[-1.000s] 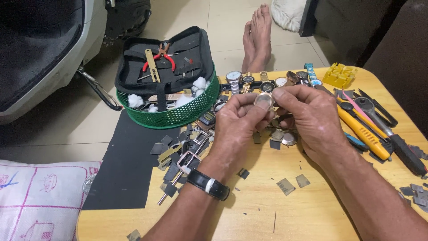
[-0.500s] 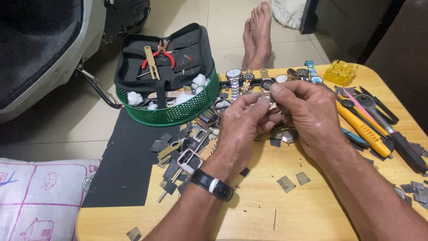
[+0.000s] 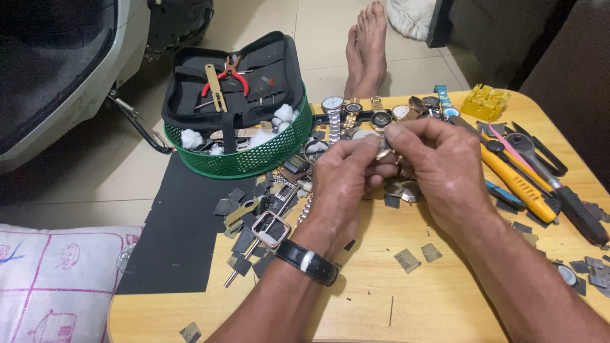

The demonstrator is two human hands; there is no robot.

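Metal glinted where the left hand [image 3: 346, 181] and right hand [image 3: 438, 166] pinched a small watch part [image 3: 382, 152] between their fingers, just right of the green basket [image 3: 244, 162], fitting apparently unfinished, loose pieces remaining on the worktop [image 3: 381, 298].

One green basket [image 3: 244, 162], one black tool case [image 3: 254, 70], one yellow knife [image 3: 516, 184], two bare feet [image 3: 365, 47].

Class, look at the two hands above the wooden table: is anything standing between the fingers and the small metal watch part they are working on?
Nothing visible does. The left hand and the right hand both already pinch the small metal watch part directly between their fingertips, above the wooden table.
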